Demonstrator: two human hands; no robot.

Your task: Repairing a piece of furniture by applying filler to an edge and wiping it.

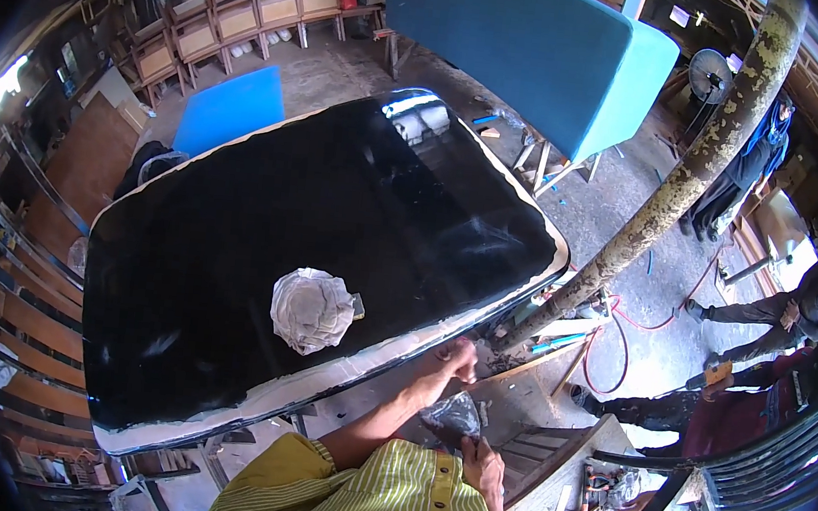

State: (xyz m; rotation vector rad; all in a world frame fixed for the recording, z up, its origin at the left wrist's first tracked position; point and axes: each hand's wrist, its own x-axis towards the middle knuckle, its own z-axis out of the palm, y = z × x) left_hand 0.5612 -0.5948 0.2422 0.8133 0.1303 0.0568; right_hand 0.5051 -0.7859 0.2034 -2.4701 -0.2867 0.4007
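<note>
A glossy black rounded-rectangle panel (194, 235) with a pale, uneven border lies across the middle, with a crumpled off-white wad (310, 310) on it. My left hand (458, 362) is beside the panel's near right edge, fingers curled; whether anything is in them I cannot make out. Below it, my right hand (481, 474) grips a grey, smeared flat-bladed scraper (453, 413), held low in front of my striped shirt.
A leaning mottled pole (666, 211) rises at my right, near red hoses (625, 365). People (757, 171) stand or sit (787, 321) farther right. Behind are an upright teal padded block (516, 59), a blue sheet (231, 110) and stacked chairs (224, 31). Slatted black-framed furniture (754, 456) is nearby.
</note>
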